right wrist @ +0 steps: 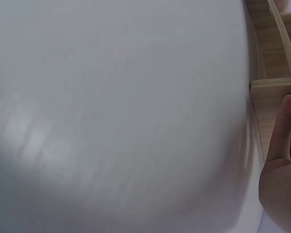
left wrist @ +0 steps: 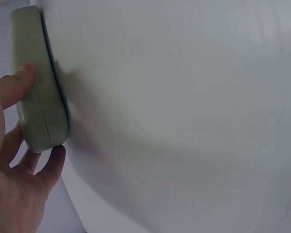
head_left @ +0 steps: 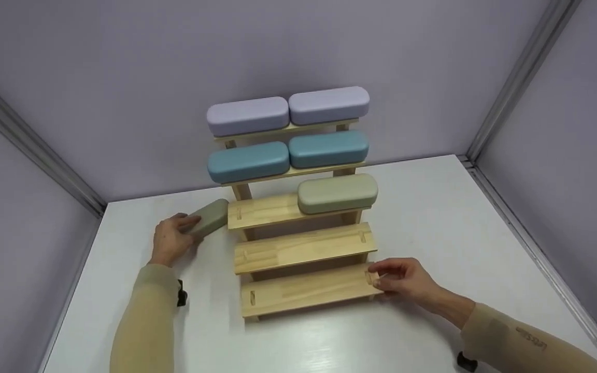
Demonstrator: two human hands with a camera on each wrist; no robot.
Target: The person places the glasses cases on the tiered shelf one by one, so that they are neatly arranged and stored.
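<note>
My left hand (head_left: pixel 170 240) grips a sage green eyeglass case (head_left: pixel 210 217) beside the left end of the rack's middle step. In the left wrist view, the thumb lies on the face of the case (left wrist: pixel 36 92) and the fingers curl about its lower end. A stepped wooden display rack (head_left: pixel 303 246) stands in the centre. At its lowest step, my right hand (head_left: pixel 407 280) pinches the right end between thumb and fingers. One light green case (head_left: pixel 337 194) sits on the right half of the middle step.
Two lavender cases (head_left: pixel 249 115) lie side by side on the top step, with two teal cases (head_left: pixel 249 161) on the step below. The white table (head_left: pixel 324 342) meets pale wall panels (head_left: pixel 138 103) with metal edge rails (head_left: pixel 526 72).
</note>
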